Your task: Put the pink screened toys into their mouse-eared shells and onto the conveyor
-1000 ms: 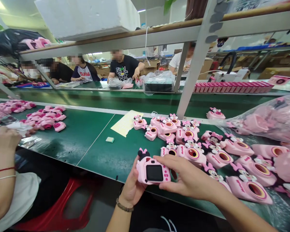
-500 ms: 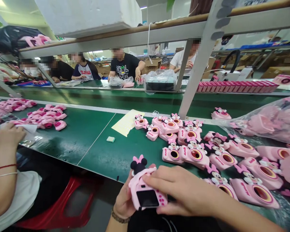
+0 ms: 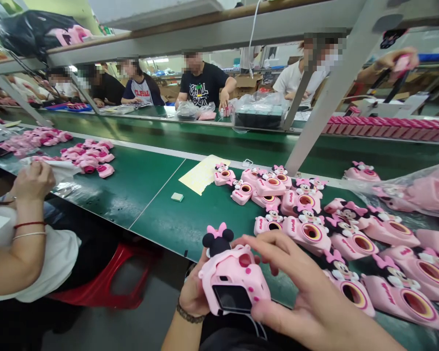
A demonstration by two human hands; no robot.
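Head view | you hold toy camera (image 3: 237,282) at bottom center, left hand (image 3: 192,295) beneath, right hand (image 3: 296,275) across it | its top tilts toward upper left

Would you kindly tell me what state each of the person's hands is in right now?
Left hand: closed around the pink Minnie Mouse toy camera from below, holding it.
Right hand: fingers curled over the camera, holding it too.

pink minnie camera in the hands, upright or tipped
Tipped: the pink camera leans over in the left hand, its screen angled downward and its Minnie head up at the left, with the right hand over it.
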